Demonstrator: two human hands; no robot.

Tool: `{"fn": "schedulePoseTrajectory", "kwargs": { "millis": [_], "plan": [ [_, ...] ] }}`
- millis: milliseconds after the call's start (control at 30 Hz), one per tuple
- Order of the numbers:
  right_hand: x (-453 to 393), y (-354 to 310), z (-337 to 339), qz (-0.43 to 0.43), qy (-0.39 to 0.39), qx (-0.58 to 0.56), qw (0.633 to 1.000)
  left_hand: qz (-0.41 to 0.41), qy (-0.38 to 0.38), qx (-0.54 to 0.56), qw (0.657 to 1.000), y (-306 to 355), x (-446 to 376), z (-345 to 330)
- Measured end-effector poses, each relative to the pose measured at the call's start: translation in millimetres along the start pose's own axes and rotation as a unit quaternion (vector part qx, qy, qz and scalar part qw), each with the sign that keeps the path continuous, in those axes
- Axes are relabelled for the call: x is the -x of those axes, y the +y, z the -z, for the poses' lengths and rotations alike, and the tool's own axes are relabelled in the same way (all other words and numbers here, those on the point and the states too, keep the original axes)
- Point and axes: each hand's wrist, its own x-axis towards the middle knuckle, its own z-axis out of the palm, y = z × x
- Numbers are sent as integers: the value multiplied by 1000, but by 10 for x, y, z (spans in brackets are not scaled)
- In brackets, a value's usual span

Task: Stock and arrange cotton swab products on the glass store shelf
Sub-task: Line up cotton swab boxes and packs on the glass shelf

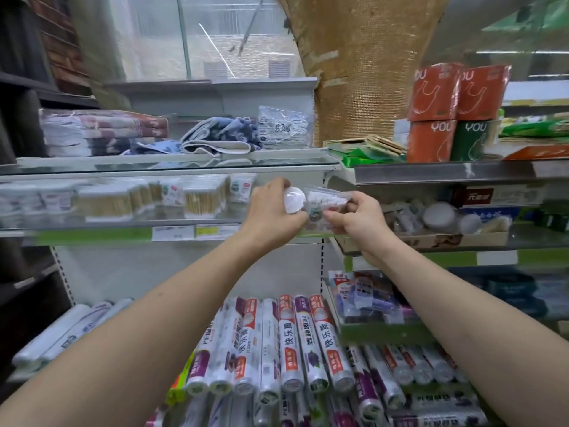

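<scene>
"YOU" on red pkgs (434,90), "8306" on clear bag (284,127)

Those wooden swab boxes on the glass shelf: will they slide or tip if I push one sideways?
The swab boxes look small and probably light, so likely slide on the smooth glass shelf. They stand packed in rows, so one would probably nudge its neighbours rather than tip.

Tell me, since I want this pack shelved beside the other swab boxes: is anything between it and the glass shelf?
Nothing visible blocks it. Both the left hand and right hand hold the swab pack at the right end of the glass shelf, where the space right of the swab boxes looks open.
</scene>
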Motion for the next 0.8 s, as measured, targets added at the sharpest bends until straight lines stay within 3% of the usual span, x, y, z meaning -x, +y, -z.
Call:
{"fn": "schedulePoseTrajectory", "kwargs": {
  "millis": [333,800],
  "plan": [
    [33,-130,-812,-21,-7,-7,1000,71,2,44,996,-656,239,582],
    [-869,-28,-1513,-155,8,-49,987,137,53,110,983,-1272,1,764]
  ]
}}
